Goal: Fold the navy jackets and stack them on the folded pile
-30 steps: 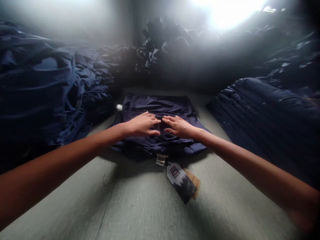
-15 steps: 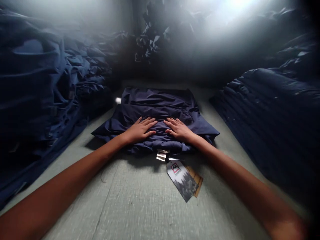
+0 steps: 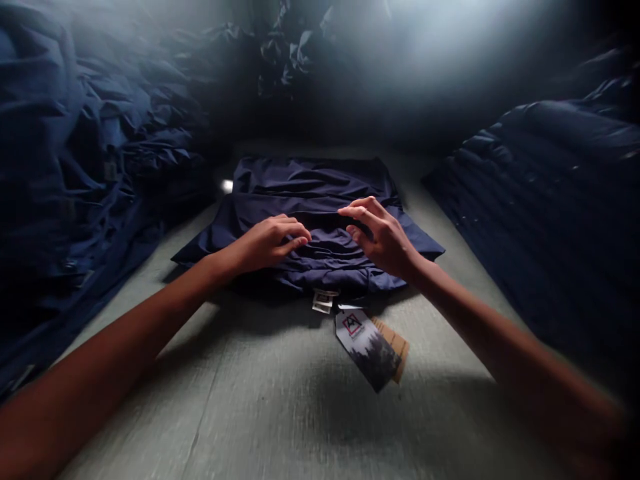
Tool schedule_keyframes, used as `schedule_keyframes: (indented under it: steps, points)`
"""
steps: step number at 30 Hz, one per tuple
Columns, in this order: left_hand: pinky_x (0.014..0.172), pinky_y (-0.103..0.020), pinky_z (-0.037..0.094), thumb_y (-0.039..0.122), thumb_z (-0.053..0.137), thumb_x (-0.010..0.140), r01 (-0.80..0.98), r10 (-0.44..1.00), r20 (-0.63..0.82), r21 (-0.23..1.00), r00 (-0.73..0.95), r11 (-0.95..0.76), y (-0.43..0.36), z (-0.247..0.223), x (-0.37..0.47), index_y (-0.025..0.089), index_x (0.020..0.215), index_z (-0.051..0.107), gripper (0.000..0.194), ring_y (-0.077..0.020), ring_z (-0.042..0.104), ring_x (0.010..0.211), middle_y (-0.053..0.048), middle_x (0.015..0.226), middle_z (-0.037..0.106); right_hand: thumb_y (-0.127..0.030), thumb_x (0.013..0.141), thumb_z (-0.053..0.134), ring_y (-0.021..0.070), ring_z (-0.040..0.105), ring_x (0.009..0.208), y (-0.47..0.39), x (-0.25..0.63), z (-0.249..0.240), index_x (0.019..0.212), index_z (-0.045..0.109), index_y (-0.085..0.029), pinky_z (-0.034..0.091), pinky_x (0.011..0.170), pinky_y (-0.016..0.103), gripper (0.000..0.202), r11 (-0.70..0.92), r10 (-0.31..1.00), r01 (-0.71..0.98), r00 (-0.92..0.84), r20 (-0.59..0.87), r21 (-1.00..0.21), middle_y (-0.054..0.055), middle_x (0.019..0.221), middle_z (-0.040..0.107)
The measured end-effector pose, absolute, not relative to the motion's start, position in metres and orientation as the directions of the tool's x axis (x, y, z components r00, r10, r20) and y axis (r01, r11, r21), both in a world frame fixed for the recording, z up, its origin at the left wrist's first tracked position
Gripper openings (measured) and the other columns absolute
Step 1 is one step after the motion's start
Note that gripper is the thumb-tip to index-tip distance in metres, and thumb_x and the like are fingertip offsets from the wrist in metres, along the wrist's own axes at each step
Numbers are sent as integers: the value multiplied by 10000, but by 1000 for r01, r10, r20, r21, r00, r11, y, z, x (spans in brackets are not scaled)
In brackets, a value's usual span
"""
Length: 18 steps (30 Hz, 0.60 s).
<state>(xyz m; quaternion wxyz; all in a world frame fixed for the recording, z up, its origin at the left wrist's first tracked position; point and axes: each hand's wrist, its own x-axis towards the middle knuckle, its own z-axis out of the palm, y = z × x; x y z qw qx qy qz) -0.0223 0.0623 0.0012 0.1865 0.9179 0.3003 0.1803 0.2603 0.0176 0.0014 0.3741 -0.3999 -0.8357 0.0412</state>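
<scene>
A folded dark blue garment (image 3: 310, 180) lies on the pale cloth-covered table (image 3: 260, 387). My left hand (image 3: 265, 243) is on the garment's left part, its fingers bent and pressed together around something I cannot make out. Over the right part, my right hand (image 3: 383, 233) is raised with thumb and fingers apart; a raised edge of cloth runs near its fingertips. From the garment's near edge hang a small white label (image 3: 324, 301) and a grey-and-white tag (image 3: 367, 347) with a brown tag (image 3: 395, 339) behind it.
Tall piles of blue garments (image 3: 115, 140) stand on the left. Another large stack (image 3: 555, 180) leans on the right. More crumpled cloth (image 3: 295, 57) shows at the dark back, and a small white item (image 3: 227, 186) sits by the garment's far left corner.
Both hands were lying flat with fingers spread. Now the left hand's fingers have curled together, and the right hand has lifted and bent. The view has shifted slightly, and a fold of cloth stands up.
</scene>
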Motion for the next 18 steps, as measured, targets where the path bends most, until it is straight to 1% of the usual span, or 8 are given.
schedule_keyframes:
  steps: [2, 4, 7, 9, 12, 14, 16, 18]
  points:
    - [868, -324, 500, 442, 518, 1043, 446, 582, 154, 499, 798, -743, 48, 20, -17, 181, 1063, 741, 344, -191, 667, 912, -68, 1013, 742, -216, 1027, 508, 213, 628, 1017, -1, 254, 9, 1320, 627, -251, 529, 927, 390, 318, 701, 677, 592, -374, 634, -399, 78, 1186, 636]
    - [803, -298, 482, 469, 566, 1021, 439, 548, 89, 499, 832, -747, 34, 33, -11, 202, 1034, 744, 321, -178, 665, 866, -46, 997, 739, -189, 1032, 487, 194, 620, 942, -20, 248, 2, 1303, 614, -249, 528, 859, 365, 306, 734, 634, 568, -375, 676, -373, 61, 1099, 636]
    - [807, -296, 467, 487, 635, 982, 466, 523, 42, 401, 851, -789, 18, 37, -2, 241, 1074, 737, 281, -193, 663, 929, -40, 1058, 723, -136, 1006, 493, 201, 606, 913, -41, 246, -26, 1322, 585, -262, 509, 824, 371, 353, 783, 561, 567, -469, 683, -254, 49, 1034, 642]
    - [818, -302, 462, 490, 657, 965, 472, 506, 21, 331, 862, -817, 15, 33, 2, 254, 1112, 726, 286, -208, 654, 957, -42, 1049, 708, -120, 995, 492, 207, 605, 906, -48, 248, -42, 1348, 565, -271, 501, 817, 376, 391, 791, 555, 569, -514, 654, -224, 45, 1017, 653]
    - [858, -315, 462, 494, 674, 943, 483, 502, -4, 280, 865, -830, 17, 21, 5, 261, 1143, 718, 310, -221, 648, 965, -44, 1031, 695, -134, 993, 471, 213, 612, 915, -49, 250, -51, 1352, 561, -272, 489, 817, 384, 395, 751, 604, 599, -454, 655, -277, 48, 1038, 661]
    - [873, -320, 466, 477, 662, 946, 501, 518, -5, 259, 856, -826, 19, 15, 4, 259, 1130, 722, 292, -221, 650, 954, -45, 1025, 692, -141, 982, 465, 222, 620, 931, -48, 251, -50, 1361, 559, -277, 475, 828, 398, 414, 717, 630, 628, -397, 668, -304, 49, 1059, 666]
    - [841, -312, 469, 425, 626, 967, 518, 531, -7, 229, 848, -824, 19, 10, 3, 252, 1072, 730, 228, -212, 654, 917, -43, 995, 695, -140, 966, 469, 228, 630, 946, -50, 250, -47, 1384, 547, -293, 463, 858, 415, 452, 691, 651, 650, -368, 664, -317, 42, 1067, 672]
    - [774, -295, 459, 363, 584, 984, 534, 544, -8, 203, 839, -821, 18, 7, 2, 247, 1012, 729, 188, -197, 656, 869, -37, 965, 702, -135, 956, 474, 229, 636, 940, -53, 250, -47, 1391, 543, -316, 452, 894, 433, 476, 661, 673, 674, -338, 658, -329, 30, 1047, 676]
